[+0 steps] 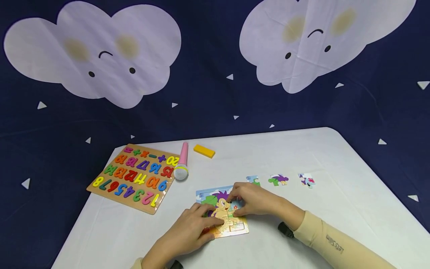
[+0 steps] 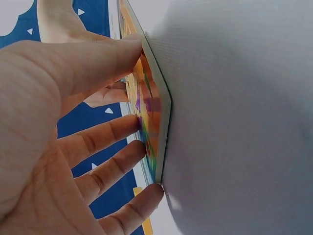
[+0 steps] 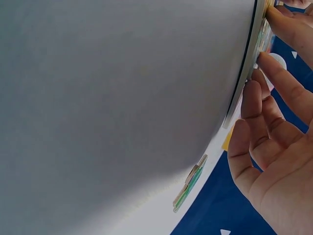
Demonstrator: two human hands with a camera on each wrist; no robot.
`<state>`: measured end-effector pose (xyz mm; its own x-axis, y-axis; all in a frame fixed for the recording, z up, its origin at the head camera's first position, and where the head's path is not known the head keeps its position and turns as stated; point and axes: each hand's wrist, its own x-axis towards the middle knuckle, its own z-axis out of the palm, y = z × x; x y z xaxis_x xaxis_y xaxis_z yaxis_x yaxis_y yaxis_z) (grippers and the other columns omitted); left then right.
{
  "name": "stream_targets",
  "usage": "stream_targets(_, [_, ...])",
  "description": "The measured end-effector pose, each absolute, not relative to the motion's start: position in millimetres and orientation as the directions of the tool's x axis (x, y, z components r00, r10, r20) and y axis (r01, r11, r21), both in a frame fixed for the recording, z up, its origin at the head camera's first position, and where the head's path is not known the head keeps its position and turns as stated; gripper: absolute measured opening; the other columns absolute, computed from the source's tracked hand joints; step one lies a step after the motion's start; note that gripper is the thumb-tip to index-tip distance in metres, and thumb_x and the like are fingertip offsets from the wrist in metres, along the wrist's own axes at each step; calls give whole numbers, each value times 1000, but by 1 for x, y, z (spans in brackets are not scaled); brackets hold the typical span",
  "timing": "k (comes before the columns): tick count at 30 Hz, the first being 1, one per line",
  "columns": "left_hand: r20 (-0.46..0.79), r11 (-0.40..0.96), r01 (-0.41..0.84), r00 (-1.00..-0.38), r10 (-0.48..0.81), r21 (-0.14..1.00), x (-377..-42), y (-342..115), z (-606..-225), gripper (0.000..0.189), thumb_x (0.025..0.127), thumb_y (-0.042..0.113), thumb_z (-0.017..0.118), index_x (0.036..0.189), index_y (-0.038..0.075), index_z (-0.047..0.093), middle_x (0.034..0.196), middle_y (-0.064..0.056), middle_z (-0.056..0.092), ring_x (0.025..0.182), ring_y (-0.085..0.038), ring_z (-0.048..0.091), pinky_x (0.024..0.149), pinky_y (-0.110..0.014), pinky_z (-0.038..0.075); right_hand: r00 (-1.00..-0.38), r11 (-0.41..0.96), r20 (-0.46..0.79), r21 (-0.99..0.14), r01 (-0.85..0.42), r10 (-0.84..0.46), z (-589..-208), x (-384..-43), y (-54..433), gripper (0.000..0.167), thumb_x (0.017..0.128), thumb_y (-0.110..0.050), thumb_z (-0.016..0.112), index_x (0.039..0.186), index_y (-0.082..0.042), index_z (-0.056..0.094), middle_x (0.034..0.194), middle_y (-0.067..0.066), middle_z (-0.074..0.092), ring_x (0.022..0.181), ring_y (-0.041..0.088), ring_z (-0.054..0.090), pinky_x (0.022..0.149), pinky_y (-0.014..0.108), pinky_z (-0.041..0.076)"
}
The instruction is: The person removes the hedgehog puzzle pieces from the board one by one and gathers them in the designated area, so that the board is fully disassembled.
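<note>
A jigsaw puzzle (image 1: 231, 227) with a purple-haired cartoon hedgehog lies flat on the white table. My left hand (image 1: 190, 231) rests on its left side; the fingers are spread, and the left wrist view shows the thumb (image 2: 124, 54) and fingertips touching the top and edge. On the puzzle's right side, the thumb and index finger of my right hand (image 1: 255, 198) pinch a puzzle piece (image 1: 235, 207) with a red flower, lying within the picture. The other right fingers (image 3: 252, 100) are curled beside the board. My right hand hides the puzzle's upper right part.
Loose puzzle pieces lie beyond my right hand: one green and blue (image 1: 253, 180), one purple and green (image 1: 278, 180), one with a butterfly (image 1: 307, 180). At left are a number board (image 1: 134, 200), a pink toy microphone (image 1: 183, 158) and a yellow block (image 1: 204, 151). A dark-blue cloud-patterned cloth (image 1: 208, 74) hangs behind.
</note>
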<state>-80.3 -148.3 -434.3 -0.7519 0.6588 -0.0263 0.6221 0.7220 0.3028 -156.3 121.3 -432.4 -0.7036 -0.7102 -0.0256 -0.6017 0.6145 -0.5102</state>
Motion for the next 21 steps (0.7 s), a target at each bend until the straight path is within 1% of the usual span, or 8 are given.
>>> stream_targets(4, [-28,724,621,-753,657,301,-80,-148,-434,37,99,38,78,136,41,73,147,0,63,129,-21,57,95,-44,55,-709,617,-27,-518,-593,-704,-433,-157,122,34,84,-26,93,115,-17,81,104,-8,69,90,6,58,81,23,52])
stream_targets(9, [-2,715,636,-747,665,290,-79,-148,-433,38,98,36,80,135,40,74,146,0,63,128,-21,58,92,-44,55,-713,620,-27,-517,-590,-701,-434,-156,122,34,84,-28,93,114,-19,79,103,-8,67,91,7,57,81,24,52])
stream_targets(14, [-4,722,633,-751,660,279,-79,-147,-433,37,98,37,79,135,40,74,146,0,64,128,-21,58,93,-44,56,-711,625,-48,-522,-581,-701,-432,-156,122,37,84,-29,93,116,-20,78,101,-8,65,91,7,55,80,24,50])
stream_targets(21, [-9,725,632,-752,659,273,-79,-146,-433,36,99,37,78,135,40,74,145,0,64,128,-21,58,93,-44,56,-696,620,-90,-545,-564,-713,-428,-158,124,42,82,-24,94,120,-18,78,102,-7,65,92,7,54,82,24,51])
